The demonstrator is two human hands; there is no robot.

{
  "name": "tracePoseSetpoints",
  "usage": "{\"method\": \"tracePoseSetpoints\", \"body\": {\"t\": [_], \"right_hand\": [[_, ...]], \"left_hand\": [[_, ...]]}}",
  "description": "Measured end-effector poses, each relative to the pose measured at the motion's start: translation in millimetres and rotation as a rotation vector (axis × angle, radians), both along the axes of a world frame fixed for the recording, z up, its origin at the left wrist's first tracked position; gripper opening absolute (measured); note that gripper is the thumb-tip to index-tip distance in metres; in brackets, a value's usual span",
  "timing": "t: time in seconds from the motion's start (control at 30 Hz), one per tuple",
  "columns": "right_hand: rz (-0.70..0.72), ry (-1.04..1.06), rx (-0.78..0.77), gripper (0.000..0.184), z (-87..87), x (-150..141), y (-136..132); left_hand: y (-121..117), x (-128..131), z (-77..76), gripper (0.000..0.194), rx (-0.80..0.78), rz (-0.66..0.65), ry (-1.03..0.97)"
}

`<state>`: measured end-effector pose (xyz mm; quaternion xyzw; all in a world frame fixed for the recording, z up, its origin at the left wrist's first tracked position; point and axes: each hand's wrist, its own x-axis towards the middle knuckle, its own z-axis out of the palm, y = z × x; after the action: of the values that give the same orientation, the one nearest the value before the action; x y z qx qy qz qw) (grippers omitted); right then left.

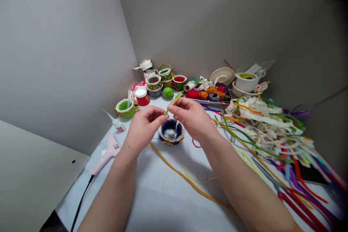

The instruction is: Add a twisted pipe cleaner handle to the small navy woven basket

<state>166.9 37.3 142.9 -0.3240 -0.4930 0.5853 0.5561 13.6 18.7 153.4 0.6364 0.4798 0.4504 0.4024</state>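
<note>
My left hand (145,127) and my right hand (191,116) meet over the middle of the table, fingertips pinched. Between them runs a short twisted yellow-green cord (178,97), one end sticking up past my right fingers. Just below stands a small dark-blue basket (170,140) with a white braided rim and yellow trim. A white strand rises from inside it. On the white table beneath my wrists lie a long mustard-yellow pipe cleaner (176,174) and a thin yellow yarn (197,180).
A pink glue gun (106,156), glue bottle (119,125) and green basket (125,109) are at left. Finished small baskets (165,76) and a tray of yarn balls (208,94) stand behind. White lace (266,123), pipe cleaners and red-handled scissors (296,203) crowd the right.
</note>
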Motion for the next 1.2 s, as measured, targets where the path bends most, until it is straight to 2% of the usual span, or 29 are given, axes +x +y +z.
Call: {"method": "tracePoseSetpoints", "body": {"t": [0.17, 0.37, 0.53, 0.73, 0.8, 0.93, 1.0, 1.1, 1.2], "right_hand": [[-0.041, -0.124, 0.028, 0.019, -9.5, 2.3, 6.6], [-0.118, -0.2, 0.034, 0.02, -19.8, 4.4, 14.6], [-0.104, -0.272, 0.021, 0.021, -20.1, 2.8, 15.1], [-0.141, -0.384, 0.134, 0.017, -16.7, 2.2, 12.2], [-0.154, -0.443, 0.181, 0.016, -16.6, 2.6, 11.6], [-0.212, -0.579, 0.247, 0.014, -19.3, 2.0, 11.6], [-0.232, -0.589, 0.262, 0.013, -21.2, 1.8, 12.3], [-0.247, -0.532, 0.262, 0.014, -22.6, 3.5, 14.1], [-0.246, -0.464, 0.233, 0.015, -20.6, 7.6, 15.6]], "left_hand": [[8.9, -3.0, -8.9, 0.018, -0.052, -0.03, -0.064], [18.3, -2.0, -18.7, 0.027, -0.258, -0.057, -0.153], [20.8, -1.0, -22.0, 0.025, -0.276, -0.083, -0.151], [24.1, -3.4, -27.8, 0.022, -0.196, -0.108, -0.091], [23.2, -4.4, -27.3, 0.019, -0.115, -0.101, 0.031], [19.2, -3.0, -23.6, 0.014, 0.108, 0.0, 0.377], [17.9, -0.7, -22.8, 0.015, 0.187, 0.019, 0.462], [18.0, 3.2, -24.9, 0.018, 0.216, 0.023, 0.444], [19.3, 6.1, -28.8, 0.018, 0.162, 0.041, 0.332]]}}
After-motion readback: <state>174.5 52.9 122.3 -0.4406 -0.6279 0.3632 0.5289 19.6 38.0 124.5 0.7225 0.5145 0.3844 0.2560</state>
